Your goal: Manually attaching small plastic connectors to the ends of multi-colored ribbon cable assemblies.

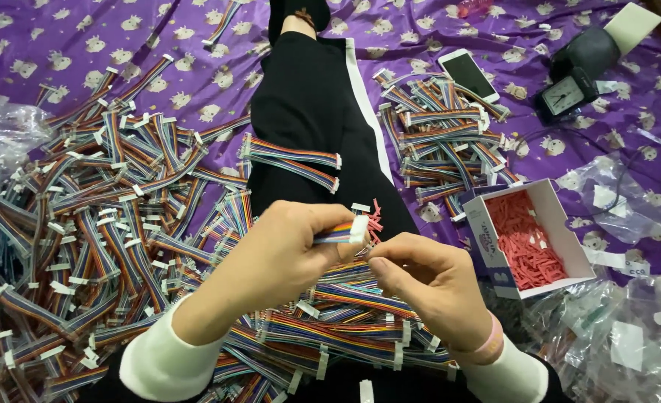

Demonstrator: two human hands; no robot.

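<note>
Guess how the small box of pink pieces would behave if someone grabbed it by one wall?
The open white box looks like thin card, so its wall would probably flex when pinched. It is heaped with small loose pink pieces, likely light, and they could spill if it tilts. It rests on soft purple cloth, so a push may snag instead of sliding.

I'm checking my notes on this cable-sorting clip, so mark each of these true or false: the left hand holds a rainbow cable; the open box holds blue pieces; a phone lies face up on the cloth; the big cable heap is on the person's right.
1. The left hand holds a rainbow ribbon cable with a white plastic connector. True.
2. The open white cardboard box holds blue pieces. False: they are small pink-red pieces.
3. A white smartphone lies screen up on the purple patterned cloth. True.
4. The largest heap of ribbon cables is on the person's right. False: it is on the left.
</note>
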